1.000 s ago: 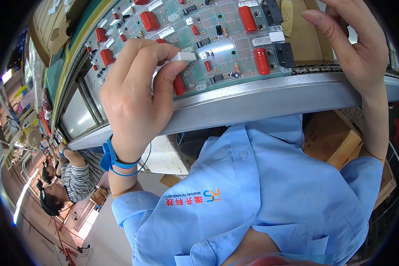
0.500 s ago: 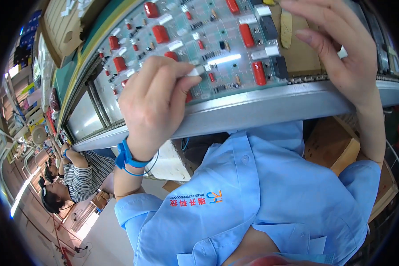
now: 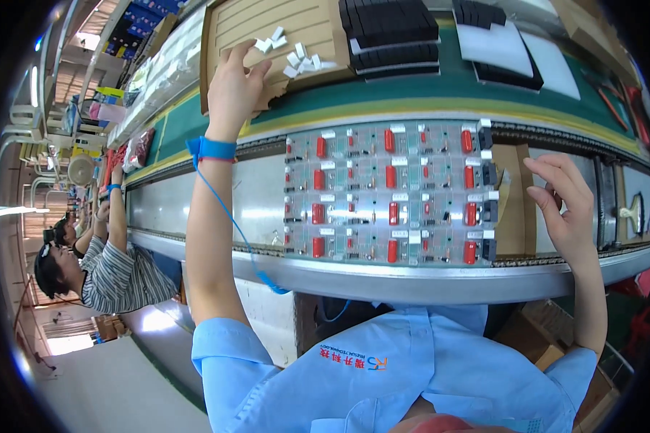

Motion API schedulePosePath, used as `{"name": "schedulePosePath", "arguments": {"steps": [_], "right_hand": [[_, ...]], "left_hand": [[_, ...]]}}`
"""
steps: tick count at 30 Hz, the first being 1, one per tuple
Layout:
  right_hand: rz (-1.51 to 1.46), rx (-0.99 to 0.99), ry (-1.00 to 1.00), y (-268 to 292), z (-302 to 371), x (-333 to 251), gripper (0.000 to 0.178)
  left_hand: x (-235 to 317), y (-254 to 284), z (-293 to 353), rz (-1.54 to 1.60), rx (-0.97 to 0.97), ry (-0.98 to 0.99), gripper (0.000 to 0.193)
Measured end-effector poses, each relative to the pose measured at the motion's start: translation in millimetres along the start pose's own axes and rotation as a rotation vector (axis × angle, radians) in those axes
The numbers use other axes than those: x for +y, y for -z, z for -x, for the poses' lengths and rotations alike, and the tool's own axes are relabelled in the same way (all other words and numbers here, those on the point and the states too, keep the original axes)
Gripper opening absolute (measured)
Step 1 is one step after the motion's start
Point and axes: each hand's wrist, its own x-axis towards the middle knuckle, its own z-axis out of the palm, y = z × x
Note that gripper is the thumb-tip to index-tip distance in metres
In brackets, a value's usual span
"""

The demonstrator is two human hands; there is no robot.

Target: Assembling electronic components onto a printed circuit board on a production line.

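My left hand (image 3: 232,85), with a blue wrist strap (image 3: 215,149), reaches over the near side of a cardboard tray (image 3: 227,22). Its fingers are apart and nothing shows in them. Small white rectangular parts (image 3: 294,60) lie loose in the tray, just right of the fingertips. A panel of green circuit boards (image 3: 372,193) rests on the rail line in front of me, with rows of red components, white blocks and black blocks along its right edge. My right hand (image 3: 567,206) hovers right of the panel, fingers half bent and apart, with nothing seen in it.
Black foam stacks (image 3: 390,32) and white foam sheets (image 3: 495,49) stand on the green bench beyond the rails. A metal rail (image 3: 383,280) runs along my side. A flat cardboard piece (image 3: 513,202) lies beside the panel. At the left, a person in a striped shirt (image 3: 126,278) works.
My left hand has left the white block on the panel and gone up and away to the tray. My right hand stays right of the panel. The view has shifted, showing the whole panel.
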Motion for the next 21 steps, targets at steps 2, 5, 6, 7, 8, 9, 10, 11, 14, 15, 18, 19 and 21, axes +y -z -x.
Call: {"name": "schedulePosePath", "arguments": {"steps": [2, 5, 6, 7, 8, 9, 10, 11, 14, 15, 18, 19, 21], "right_hand": [[0.038, 0.004, -0.031, 5, -10, 4, 0.032], [0.084, 0.045, -0.052, 10, -32, 16, 0.030], [0.077, 0.050, -0.083, 11, -41, 21, 0.030], [0.081, 0.072, -0.056, 13, -50, 26, 0.030], [0.083, 0.094, -0.032, 13, -61, 34, 0.031], [0.127, 0.102, -0.036, 16, -71, 44, 0.031], [0.169, 0.109, -0.037, 19, -81, 52, 0.032], [0.232, 0.138, -0.018, 19, -93, 64, 0.034], [0.379, 0.201, -0.059, 17, -132, 92, 0.044], [0.399, 0.195, -0.072, 12, -147, 104, 0.047], [0.447, 0.200, -0.070, -5, -193, 133, 0.048], [0.472, 0.217, -0.060, -10, -206, 145, 0.047], [0.484, 0.191, -0.002, -11, -226, 181, 0.048]], "left_hand": [[-10, -11, -20, -0.041, -0.035, 0.019, 0.048], [-15, -27, -44, -0.130, -0.130, -0.020, 0.057], [-24, -29, -47, -0.109, -0.153, -0.055, 0.054], [-33, -32, -52, -0.086, -0.178, -0.095, 0.051], [-34, -34, -54, -0.056, -0.183, -0.104, 0.047], [-32, -33, -55, -0.028, -0.189, -0.112, 0.044], [-31, -33, -58, 0.002, -0.202, -0.130, 0.043], [-29, -31, -58, 0.020, -0.216, -0.141, 0.042], [-22, -36, -63, -0.013, -0.152, -0.215, 0.030], [-23, -39, -63, -0.057, -0.122, -0.214, 0.026], [-21, -45, -62, -0.109, -0.130, -0.215, 0.020], [-24, -46, -62, -0.117, -0.123, -0.233, 0.021], [-46, -56, -69, 0.036, -0.066, -0.165, 0.021]]}}
